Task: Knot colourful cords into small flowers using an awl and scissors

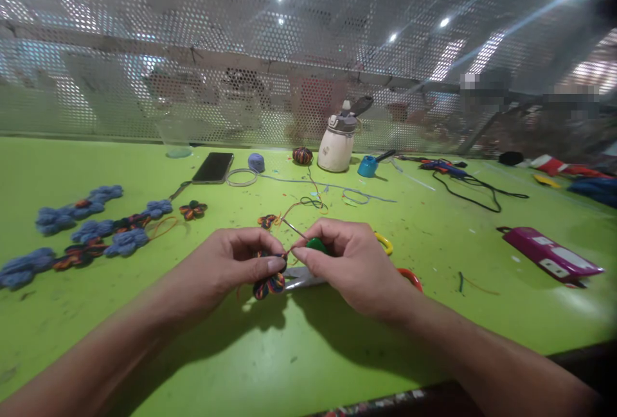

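My left hand (pixel 219 266) pinches a dark, multicoloured crocheted flower (pixel 268 286) between thumb and forefinger. A crochet hook (pixel 292 227) with a green handle is in my right hand (pixel 359 266), its metal tip pointing up and left. The right thumb and forefinger also pinch a strand beside the flower. Below my hands lie scissors (pixel 303 277) with yellow and orange handles, partly hidden by my right hand. A small multicoloured flower piece (pixel 267 220) rests just beyond my fingers. The multicoloured yarn ball (pixel 302 156) stands farther back, with a strand trailing towards me.
Several blue and multicoloured crocheted flowers (pixel 126 242) lie at left, near a phone (pixel 213 168). A blue yarn ball (pixel 256 162), white bottle (pixel 336 144) and blue pot (pixel 367 166) stand behind. At right are a glue gun (pixel 443 167) and a purple power strip (pixel 549 251).
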Available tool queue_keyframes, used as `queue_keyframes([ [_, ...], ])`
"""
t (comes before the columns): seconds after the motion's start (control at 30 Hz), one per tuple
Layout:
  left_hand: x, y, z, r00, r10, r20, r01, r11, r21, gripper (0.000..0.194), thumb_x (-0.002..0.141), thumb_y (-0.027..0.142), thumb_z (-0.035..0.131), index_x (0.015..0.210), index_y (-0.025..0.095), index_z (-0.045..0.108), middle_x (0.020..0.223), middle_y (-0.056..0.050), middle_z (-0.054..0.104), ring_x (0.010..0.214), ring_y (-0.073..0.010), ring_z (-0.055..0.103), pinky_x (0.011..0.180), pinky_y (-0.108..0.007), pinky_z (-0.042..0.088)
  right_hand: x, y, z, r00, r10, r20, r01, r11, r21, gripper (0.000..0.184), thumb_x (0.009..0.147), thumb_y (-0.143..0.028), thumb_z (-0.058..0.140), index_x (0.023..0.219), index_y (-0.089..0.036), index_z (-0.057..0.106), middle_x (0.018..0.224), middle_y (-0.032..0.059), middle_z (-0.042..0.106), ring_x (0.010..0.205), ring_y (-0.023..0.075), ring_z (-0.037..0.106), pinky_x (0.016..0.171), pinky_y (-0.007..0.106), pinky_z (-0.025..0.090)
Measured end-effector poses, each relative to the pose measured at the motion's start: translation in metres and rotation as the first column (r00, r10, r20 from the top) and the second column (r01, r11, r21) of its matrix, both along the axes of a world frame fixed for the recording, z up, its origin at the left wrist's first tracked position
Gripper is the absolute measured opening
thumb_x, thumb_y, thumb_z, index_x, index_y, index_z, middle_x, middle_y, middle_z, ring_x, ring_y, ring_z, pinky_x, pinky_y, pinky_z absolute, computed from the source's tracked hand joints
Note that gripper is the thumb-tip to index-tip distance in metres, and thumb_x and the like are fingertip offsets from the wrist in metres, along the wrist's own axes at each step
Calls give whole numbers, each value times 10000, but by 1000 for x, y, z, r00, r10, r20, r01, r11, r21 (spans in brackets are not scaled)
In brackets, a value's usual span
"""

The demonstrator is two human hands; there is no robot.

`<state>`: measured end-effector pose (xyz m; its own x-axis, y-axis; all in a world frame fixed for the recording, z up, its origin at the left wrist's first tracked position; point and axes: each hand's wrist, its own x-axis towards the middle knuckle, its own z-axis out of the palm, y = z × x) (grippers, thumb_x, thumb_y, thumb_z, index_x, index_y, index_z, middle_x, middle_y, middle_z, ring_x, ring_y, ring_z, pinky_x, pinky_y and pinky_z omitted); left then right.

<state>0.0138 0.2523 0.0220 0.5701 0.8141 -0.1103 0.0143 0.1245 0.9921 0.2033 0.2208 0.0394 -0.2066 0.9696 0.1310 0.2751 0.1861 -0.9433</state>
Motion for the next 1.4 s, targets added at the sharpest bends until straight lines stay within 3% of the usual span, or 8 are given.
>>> queue_keyframes([
  [0.3, 1, -3, -1, 1000, 13, -19, -12, 999, 41, 111, 749, 264, 694, 779, 173, 637, 619, 15, 621, 555, -83, 552, 518, -185, 445, 0, 1, -3, 1000, -16, 7, 16, 1000, 24, 79, 768, -199, 596, 750, -133, 636, 574, -29, 498, 501, 67, 397, 452, 199, 311],
  [0.43, 2, -2, -1, 999, 46, -18, -45, 997, 67, 117, 752, 271, 690, 780, 173, 632, 630, 18, 615, 563, -80, 547, 529, -186, 441, 1, 4, -3, 994, 8, 107, -12, 999, 45, 85, 793, -199, 584, 771, -136, 637, 594, -21, 530, 526, 79, 434, 481, 210, 346],
  [0.63, 1, 0, 1, 991, 122, -54, -113, 983, 143, 137, 757, 285, 681, 792, 166, 622, 636, 18, 617, 560, -73, 530, 533, -186, 422, 12, 1, 13, 931, 38, 363, -155, 942, 298, 218, 897, -187, 471, 992, -152, 665, 882, 41, 665, 795, 131, 580, 722, 260, 440],
  [0.73, 2, 1, 2, 982, 176, -65, -162, 972, 169, 143, 748, 278, 684, 805, 163, 620, 634, 23, 608, 556, -72, 521, 527, -187, 411, 18, -5, 20, 870, 9, 493, -218, 904, 369, 287, 905, -137, 432, 1096, -189, 639, 845, 34, 651, 757, 133, 570, 683, 255, 428],
  [0.97, 5, -2, 6, 958, 253, -136, -212, 943, 257, 138, 745, 263, 665, 808, 150, 615, 624, 20, 603, 555, -89, 533, 532, -211, 418, 17, -12, 15, 715, -63, 696, -271, 893, 359, 264, 875, -121, 437, 1024, -169, 650, 764, 63, 611, 675, 161, 534, 605, 274, 379],
  [1.4, 7, -3, 9, 949, 263, -171, -194, 921, 337, 84, 751, 213, 634, 809, 154, 620, 651, 25, 599, 562, -83, 537, 539, -211, 425, 13, -13, 12, 658, -73, 750, -282, 899, 335, 296, 891, -100, 409, 1106, -159, 603, 801, 65, 595, 696, 147, 514, 633, 265, 347],
])
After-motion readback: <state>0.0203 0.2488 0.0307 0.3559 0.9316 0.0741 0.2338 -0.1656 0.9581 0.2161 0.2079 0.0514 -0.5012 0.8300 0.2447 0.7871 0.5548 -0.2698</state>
